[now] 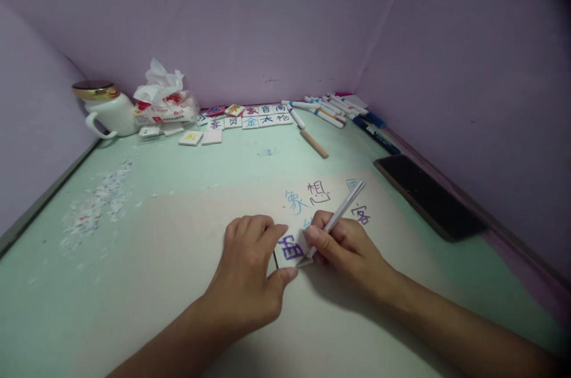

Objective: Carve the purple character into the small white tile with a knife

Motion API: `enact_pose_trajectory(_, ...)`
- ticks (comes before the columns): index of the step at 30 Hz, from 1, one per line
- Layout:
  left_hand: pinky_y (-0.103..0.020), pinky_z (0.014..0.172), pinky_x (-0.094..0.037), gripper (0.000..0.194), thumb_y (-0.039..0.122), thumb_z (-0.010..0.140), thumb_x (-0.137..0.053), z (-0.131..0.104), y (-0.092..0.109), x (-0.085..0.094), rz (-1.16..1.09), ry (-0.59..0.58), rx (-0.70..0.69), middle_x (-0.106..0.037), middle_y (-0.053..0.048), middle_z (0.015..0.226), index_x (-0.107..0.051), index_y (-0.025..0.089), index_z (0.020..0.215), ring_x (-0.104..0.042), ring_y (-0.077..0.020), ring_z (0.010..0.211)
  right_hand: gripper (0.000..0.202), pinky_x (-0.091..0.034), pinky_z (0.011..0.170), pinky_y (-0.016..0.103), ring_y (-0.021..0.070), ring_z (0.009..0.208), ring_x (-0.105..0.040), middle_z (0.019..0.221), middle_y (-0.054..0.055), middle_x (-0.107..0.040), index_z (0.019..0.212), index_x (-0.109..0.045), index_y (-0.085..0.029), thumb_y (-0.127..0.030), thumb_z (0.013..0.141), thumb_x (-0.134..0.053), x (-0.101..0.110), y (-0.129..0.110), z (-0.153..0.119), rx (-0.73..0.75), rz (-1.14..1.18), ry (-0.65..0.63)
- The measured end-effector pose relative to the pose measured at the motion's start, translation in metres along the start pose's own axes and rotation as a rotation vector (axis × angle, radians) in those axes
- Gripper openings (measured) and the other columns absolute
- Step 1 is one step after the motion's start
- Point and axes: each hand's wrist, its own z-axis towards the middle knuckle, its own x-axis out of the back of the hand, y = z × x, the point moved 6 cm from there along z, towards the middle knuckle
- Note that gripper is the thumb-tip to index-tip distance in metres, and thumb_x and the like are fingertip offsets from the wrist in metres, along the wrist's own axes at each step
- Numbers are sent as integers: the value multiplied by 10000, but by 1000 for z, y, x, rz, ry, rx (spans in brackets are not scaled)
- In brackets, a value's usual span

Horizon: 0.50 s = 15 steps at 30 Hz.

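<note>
A small white square tile (289, 250) with a purple character lies near the middle of the table. My left hand (252, 268) grips its left side between thumb and index finger. In my right hand (341, 244) is a slim silvery-white pen-like tool (345, 205), tilted up to the right. Its tip meets the tile's right part, beside the purple strokes; whether it is a pen or a knife I cannot tell. Handwritten characters (317, 192) in purple and blue mark the surface behind my right hand.
A phone (430, 197) lies at the right. Markers (330, 113) and a brown-handled tool (314, 143) are at the back. Lettered tiles (250, 122), a tissue pack (167, 110) and a white mug (116, 116) stand or lie at the back left. Scraps (96, 205) are scattered left.
</note>
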Motion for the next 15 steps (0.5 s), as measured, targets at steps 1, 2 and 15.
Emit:
enact_pose_trajectory(1,-507,876,-362,364,195,721,-617,0,0,0,2,9,-3,-517,-93,1018,-552,169,1078,-467,-281,969,351,-294,465,228,93,475,-395,520,-50,-451,664,-444,-198,-443,914,-452,0,2,0,-9,45,2)
enact_pose_trajectory(2,-503,878,-361,371,197,717,-623,0,0,0,5,16,-5,-518,-93,1018,-553,167,1080,-469,-281,970,356,-293,460,226,92,469,-396,514,-52,-453,670,-440,-199,-459,913,-449,1,3,1,-17,89,11)
enact_pose_trajectory(15,-505,888,-344,373,182,716,-626,-2,-2,-1,3,15,6,-510,-90,1033,-537,183,1079,-457,-282,992,301,-279,458,227,87,476,-383,522,-49,-455,665,-484,-187,-380,895,-500,0,-2,1,29,-3,2)
